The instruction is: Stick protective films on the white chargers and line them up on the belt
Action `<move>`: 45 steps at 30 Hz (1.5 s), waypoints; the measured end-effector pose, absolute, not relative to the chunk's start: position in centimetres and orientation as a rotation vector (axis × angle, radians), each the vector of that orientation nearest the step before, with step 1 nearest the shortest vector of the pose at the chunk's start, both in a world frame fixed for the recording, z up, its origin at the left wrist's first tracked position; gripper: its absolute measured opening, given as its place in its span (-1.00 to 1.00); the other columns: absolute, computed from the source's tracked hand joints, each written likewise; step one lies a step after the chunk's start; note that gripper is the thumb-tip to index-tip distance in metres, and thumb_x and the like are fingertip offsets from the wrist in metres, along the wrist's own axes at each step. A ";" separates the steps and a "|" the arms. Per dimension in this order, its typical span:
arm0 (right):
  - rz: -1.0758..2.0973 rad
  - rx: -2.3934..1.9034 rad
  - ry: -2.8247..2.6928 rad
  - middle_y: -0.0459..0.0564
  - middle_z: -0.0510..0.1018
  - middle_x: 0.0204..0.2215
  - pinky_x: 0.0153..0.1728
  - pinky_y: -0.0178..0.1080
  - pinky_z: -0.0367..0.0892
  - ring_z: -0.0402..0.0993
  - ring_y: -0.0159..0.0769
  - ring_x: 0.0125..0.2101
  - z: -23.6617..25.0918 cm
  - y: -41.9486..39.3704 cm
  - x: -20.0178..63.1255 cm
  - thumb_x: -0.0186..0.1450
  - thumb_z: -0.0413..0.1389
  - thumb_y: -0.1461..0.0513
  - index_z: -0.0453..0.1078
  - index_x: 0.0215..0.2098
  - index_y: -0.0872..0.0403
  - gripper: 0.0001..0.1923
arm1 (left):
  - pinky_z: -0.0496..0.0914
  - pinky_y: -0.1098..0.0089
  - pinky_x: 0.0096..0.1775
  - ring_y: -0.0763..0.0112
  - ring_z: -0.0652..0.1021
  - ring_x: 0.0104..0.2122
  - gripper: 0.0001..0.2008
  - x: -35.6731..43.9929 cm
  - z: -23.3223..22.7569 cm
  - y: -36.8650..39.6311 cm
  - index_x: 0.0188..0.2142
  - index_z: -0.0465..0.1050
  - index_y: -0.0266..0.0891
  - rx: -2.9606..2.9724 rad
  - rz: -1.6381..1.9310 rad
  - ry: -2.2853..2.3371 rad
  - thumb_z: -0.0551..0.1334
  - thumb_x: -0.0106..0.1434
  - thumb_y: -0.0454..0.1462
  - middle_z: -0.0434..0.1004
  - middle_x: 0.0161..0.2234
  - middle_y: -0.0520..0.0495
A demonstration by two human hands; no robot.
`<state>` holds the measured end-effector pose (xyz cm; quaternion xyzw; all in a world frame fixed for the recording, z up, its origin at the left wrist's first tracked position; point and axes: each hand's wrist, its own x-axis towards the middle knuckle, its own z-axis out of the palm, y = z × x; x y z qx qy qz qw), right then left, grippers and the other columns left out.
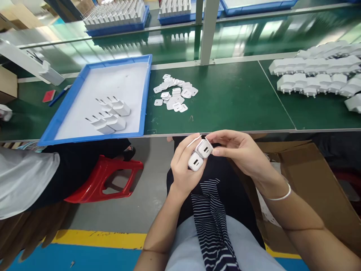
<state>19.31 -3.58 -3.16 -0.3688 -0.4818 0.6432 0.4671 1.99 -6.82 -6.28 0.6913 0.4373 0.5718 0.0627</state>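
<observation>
Two white USB charger plugs lie side by side in my left hand, its fingers wrapped round them. The upper charger and the lower charger both have their port faces turned up towards me. A thin white edge shows along my left fingers; what it belongs to is unclear. My right hand has thumb and forefinger at the upper charger's right edge, closed on a thin white piece there. On the bench beyond lies a loose pile of small white face plates, some with slots.
A blue-rimmed tray at left holds several white chargers, pins up. Rows of white chargers stand at right. Filled trays sit on the shelf. A red stool, a seated person and a cardboard box flank me.
</observation>
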 end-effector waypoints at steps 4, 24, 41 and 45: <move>1.366 -0.934 -1.233 -0.08 0.73 -0.16 -0.01 -0.25 0.58 0.66 -0.27 -0.11 -3.1 -4.9 18.7 0.13 0.45 0.34 0.69 -0.20 -0.06 -0.71 | 0.59 0.16 0.05 0.18 0.64 0.02 -0.61 2.1 -6.6 -6.8 0.04 0.51 -0.27 2.085 1.741 1.362 0.42 0.21 -0.40 0.62 0.03 -0.24; 0.148 -1.026 -1.573 0.04 0.70 -0.13 -0.16 -0.03 0.61 0.66 -0.10 -0.18 -3.6 -8.5 14.9 0.29 0.29 0.38 0.59 -0.04 -0.07 -0.68 | 0.56 0.16 0.07 0.20 0.63 0.02 -0.68 2.1 -5.8 -7.3 0.03 0.53 -0.22 2.006 1.751 1.409 0.37 0.30 -0.24 0.63 0.05 -0.17; 0.175 -1.050 -1.591 0.07 0.68 -0.16 -0.19 -0.02 0.61 0.65 -0.10 -0.18 -3.7 -8.4 14.7 0.30 0.24 0.40 0.58 -0.12 -0.02 -0.75 | 0.56 0.16 0.07 0.19 0.63 0.02 -0.71 2.3 -5.8 -7.3 0.02 0.53 -0.24 2.011 1.733 1.394 0.34 0.31 -0.26 0.63 0.05 -0.19; 0.184 -1.051 -1.595 0.07 0.68 -0.16 -0.18 -0.01 0.60 0.65 -0.10 -0.17 -3.7 -8.5 14.7 0.30 0.24 0.41 0.57 -0.11 -0.02 -0.74 | 0.57 0.16 0.06 0.19 0.63 0.02 -0.71 2.3 -5.8 -7.4 0.02 0.53 -0.23 2.021 1.717 1.405 0.34 0.32 -0.26 0.62 0.05 -0.19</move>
